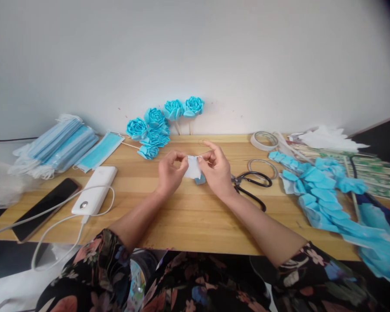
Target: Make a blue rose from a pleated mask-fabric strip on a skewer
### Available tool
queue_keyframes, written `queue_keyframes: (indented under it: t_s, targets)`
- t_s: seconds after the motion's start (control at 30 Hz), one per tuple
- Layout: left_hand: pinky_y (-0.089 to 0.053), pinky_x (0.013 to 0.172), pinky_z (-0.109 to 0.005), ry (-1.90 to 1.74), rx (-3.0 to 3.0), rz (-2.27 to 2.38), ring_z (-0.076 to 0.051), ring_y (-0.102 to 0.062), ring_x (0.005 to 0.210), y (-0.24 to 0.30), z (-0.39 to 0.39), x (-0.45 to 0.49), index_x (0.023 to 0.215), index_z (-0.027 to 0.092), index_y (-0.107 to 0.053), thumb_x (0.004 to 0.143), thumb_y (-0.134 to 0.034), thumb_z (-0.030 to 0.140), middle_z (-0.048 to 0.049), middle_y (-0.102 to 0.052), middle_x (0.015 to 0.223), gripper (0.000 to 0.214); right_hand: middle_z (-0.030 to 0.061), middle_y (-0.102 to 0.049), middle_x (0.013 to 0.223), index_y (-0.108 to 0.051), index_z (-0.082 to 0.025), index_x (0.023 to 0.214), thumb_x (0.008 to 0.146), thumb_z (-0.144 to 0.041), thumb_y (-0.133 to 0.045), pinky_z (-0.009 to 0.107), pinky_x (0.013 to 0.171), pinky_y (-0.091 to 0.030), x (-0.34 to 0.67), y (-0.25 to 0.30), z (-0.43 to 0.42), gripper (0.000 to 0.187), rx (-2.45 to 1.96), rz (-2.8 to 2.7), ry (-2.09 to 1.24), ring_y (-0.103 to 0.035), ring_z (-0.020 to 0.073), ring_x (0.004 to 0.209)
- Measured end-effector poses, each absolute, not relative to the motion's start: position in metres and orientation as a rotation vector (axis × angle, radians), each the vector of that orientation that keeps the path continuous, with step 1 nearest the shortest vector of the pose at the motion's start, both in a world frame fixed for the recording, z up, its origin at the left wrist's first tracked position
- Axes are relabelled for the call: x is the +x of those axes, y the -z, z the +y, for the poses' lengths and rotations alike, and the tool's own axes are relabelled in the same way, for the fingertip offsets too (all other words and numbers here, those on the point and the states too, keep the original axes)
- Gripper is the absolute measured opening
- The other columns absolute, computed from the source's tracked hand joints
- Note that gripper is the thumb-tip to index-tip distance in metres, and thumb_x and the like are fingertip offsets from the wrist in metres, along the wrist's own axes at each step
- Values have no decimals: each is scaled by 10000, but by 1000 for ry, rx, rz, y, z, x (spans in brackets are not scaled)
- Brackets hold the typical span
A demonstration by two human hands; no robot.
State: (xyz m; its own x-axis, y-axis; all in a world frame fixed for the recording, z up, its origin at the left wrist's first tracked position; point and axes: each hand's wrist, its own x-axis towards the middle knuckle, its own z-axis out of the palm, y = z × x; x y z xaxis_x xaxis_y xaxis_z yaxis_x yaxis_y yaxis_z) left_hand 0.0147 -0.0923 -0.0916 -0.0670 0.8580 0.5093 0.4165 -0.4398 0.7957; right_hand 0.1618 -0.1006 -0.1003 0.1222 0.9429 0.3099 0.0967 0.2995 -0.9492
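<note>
Between my two hands, above the middle of the wooden table, is a small white piece of fabric [193, 168]. My left hand [173, 172] pinches its left edge between thumb and fingertips. With thumb and index finger, my right hand [216, 171] grips the upper right corner, its other fingers raised. Just below the white fabric shows a small blue piece [200, 179], partly hidden by my right thumb. Black-handled scissors [247, 182] lie just right of my right hand, their blades hidden behind it.
Blue fabric roses [156, 130] on sticks stand and lie at the back. Stacked face masks [58, 145], a phone [47, 208] and a white power bank [95, 190] with a cable are left. Tape rolls [264, 141], blue petal pieces [325, 195] and green-white strips [377, 169] lie right.
</note>
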Motion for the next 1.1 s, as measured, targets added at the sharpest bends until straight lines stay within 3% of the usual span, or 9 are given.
queue_keyframes:
  t_s: [0.4,0.57,0.73,0.83,0.97,1.1]
  targets:
    - [-467,606,-230,-1410,1251,1180,-104,-561,610,99,-87,18,763,180,-567,793,-619,365,13,-619,691,194,-17,-593,806,-492,-262,1322,832,-326,-605,259,628,-527,162,103,-95,507,-1060,-1216,-969,-586,131,706]
    - [-531,696,-290,-1387,1141,995,-139,-644,713,93,-82,9,1009,209,-559,854,-560,490,-26,-694,832,321,15,-637,868,-537,-257,1298,862,-297,-598,294,743,-550,170,100,-96,441,-1053,-1290,-785,-622,149,798]
    - [-353,439,-232,-1372,1222,1007,-95,-492,456,83,-91,5,695,167,-619,890,-537,558,-13,-582,566,445,44,-668,987,-521,-274,1343,904,-286,-552,311,750,-561,174,100,-97,441,-1087,-1372,-656,-644,167,876]
    - [-304,389,-235,-1057,1240,892,-102,-500,408,83,-97,6,749,145,-692,880,-512,638,-42,-627,563,541,51,-673,1019,-523,-281,1347,916,-285,-549,321,749,-568,175,100,-98,432,-1103,-1384,-586,-652,173,884]
    - [-436,447,-239,-679,1090,686,-177,-669,595,90,-93,10,894,134,-737,775,-509,801,-140,-740,812,715,56,-676,1050,-535,-293,1345,932,-267,-536,335,749,-588,176,99,-101,414,-1110,-1434,-489,-664,174,862]
    - [-549,624,-275,-692,887,604,-219,-715,780,95,-84,13,942,137,-725,752,-559,796,-150,-746,935,706,23,-689,1017,-542,-318,1343,939,-196,-519,346,842,-597,176,100,-102,422,-1042,-1560,-288,-678,164,910]
